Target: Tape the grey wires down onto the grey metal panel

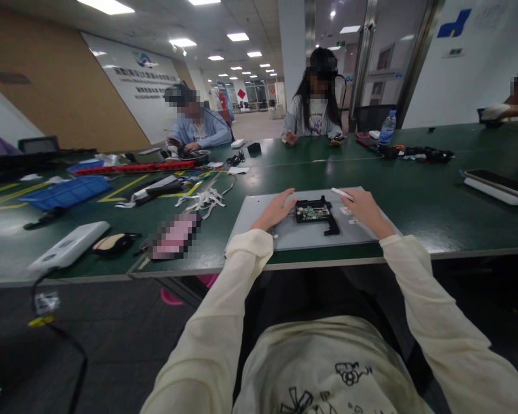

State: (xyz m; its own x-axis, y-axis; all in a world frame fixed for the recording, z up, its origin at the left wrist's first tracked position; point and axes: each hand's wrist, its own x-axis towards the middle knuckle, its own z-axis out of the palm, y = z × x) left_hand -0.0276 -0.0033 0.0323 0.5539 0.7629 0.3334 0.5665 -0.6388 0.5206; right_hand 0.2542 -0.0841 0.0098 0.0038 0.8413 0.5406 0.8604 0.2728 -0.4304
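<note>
A grey flat board [259, 230] lies at the table's front edge. On it sits a black plastic frame [331, 225] with a green circuit board [313, 213] inside. My left hand [274, 213] is open just left of the frame, fingers stretched forward and thumb close to its side; whether it touches cannot be seen. To the right of the frame, my right hand [365, 210] is closed on a white pen-like stick [342, 194], which points away to the upper left. Small whitish pieces [347, 211] lie between the frame and my right hand.
Left of the board are a pink phone [175, 236], white strips [205, 200], a white power strip [71, 244] and a blue tray [67, 192]. A bottle [387, 129] stands far right; a dark phone [503, 183] lies nearer. Two people [198, 123] work across the table.
</note>
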